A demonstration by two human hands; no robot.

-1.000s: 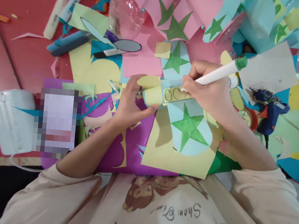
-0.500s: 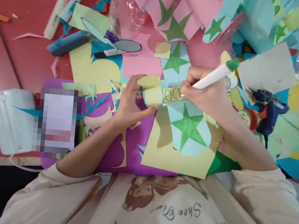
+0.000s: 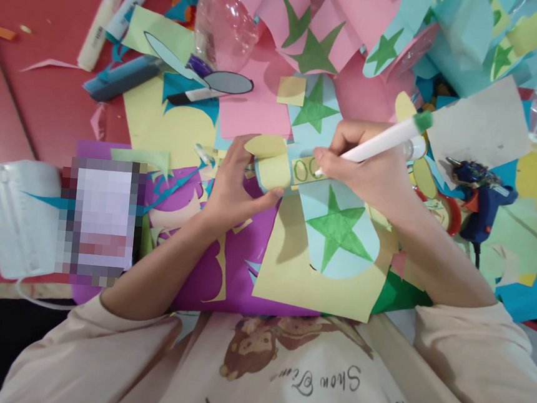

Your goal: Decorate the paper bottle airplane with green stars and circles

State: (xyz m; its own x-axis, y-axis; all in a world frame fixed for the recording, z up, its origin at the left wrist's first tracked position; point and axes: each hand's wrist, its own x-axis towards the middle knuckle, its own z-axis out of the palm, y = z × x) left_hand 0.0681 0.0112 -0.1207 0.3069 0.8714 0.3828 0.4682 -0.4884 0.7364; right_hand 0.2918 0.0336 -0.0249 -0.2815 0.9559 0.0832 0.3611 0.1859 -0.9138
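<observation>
My right hand (image 3: 370,166) grips a white marker (image 3: 382,138) with a green end, its tip down on a small yellow strip (image 3: 299,170). Green oval outlines show on that strip, partly covered by my fingers. The strip lies across a light blue paper cutout (image 3: 311,255), which has a green star above and another below. My left hand (image 3: 232,189) curls round the left side of the paper craft, thumb against its pale yellow flap (image 3: 273,172) and fingers partly hidden behind it. A larger yellow sheet (image 3: 280,278) lies underneath.
A blue glue gun (image 3: 486,211) and red-handled scissors (image 3: 455,216) lie at right. A clear plastic dome (image 3: 227,25) and pink paper (image 3: 258,100) are at the back. Glue sticks (image 3: 97,28), a blurred-out phone (image 3: 105,212) and a white pouch (image 3: 20,220) sit at left.
My right hand and the marker tip have shifted slightly left along the strip, over the second oval. The left hand keeps its hold on the paper craft.
</observation>
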